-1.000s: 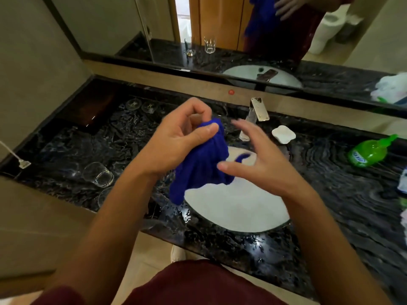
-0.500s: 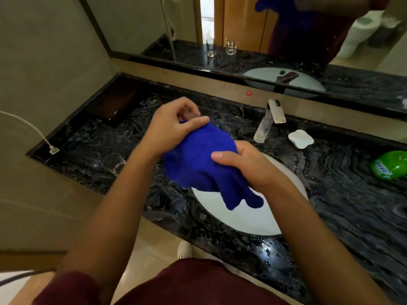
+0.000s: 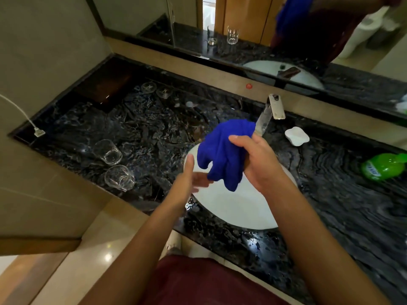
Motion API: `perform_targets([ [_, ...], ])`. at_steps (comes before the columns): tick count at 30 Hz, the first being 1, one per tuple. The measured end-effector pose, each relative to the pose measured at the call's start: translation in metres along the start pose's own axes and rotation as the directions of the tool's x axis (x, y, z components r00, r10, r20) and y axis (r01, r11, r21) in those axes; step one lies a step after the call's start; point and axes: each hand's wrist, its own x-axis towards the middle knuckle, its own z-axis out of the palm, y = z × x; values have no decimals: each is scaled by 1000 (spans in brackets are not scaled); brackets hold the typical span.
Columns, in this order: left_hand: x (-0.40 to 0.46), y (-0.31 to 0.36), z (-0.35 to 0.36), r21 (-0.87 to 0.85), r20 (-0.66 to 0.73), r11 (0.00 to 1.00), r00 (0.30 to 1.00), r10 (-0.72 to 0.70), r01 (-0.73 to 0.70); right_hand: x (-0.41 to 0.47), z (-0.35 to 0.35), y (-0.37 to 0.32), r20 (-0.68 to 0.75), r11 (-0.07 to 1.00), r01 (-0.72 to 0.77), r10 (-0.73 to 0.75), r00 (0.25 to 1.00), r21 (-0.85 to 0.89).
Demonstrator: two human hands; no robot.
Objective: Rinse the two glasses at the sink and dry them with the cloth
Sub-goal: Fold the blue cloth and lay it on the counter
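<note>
Above the white sink [image 3: 231,208] we grasp the blue cloth [image 3: 224,150] in our right hand [image 3: 257,164]; our left hand [image 3: 189,181] is released, fingers straight beneath it. Two glasses [image 3: 108,151] [image 3: 120,178] lie on the black counter [image 3: 154,133], left.

The cloth [image 3: 224,150] hides my right fingers and whatever sits inside my grip; the green bottle [image 3: 384,166] is cut off at the right edge.
</note>
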Motion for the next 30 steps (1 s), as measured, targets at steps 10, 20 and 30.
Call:
perform_targets([
  [10,4,36,-39,-362,-245,833,905,348,-419,11,-4,29,-259,986,-40,-4,966,-163],
  [20,45,70,-152,293,-248,875,853,459,-386,48,13,61,-288,697,76,-390,875,-713],
  [30,142,103,-263,412,-100,802,854,511,-432,132,89,103,-445,843,-10,-275,852,-538],
])
